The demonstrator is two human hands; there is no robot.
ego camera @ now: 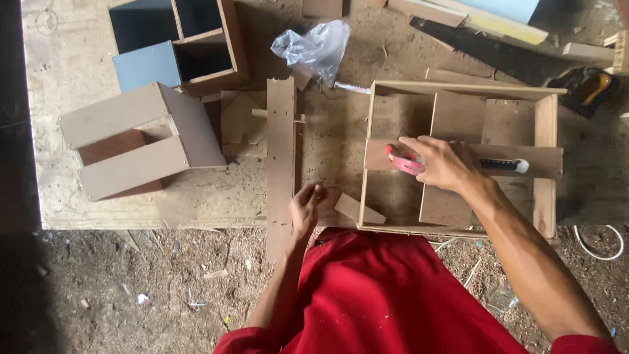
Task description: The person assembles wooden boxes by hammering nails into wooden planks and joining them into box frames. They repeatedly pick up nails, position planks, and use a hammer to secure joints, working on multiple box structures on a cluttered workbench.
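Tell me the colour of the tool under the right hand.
Pink tool, seen in the head view, under the right hand.

The right hand (445,164), at centre right of the frame, grips a pink tool (404,161) over a wooden frame (545,131). The left hand (306,206), at lower centre, rests its fingers on a plank (280,151) just left of the frame. A brown box (141,141) sits at left, a blue box (177,42) at upper left and a plastic bag (314,49) at top centre.

crumpled clear plastic bag (313,49), top centre
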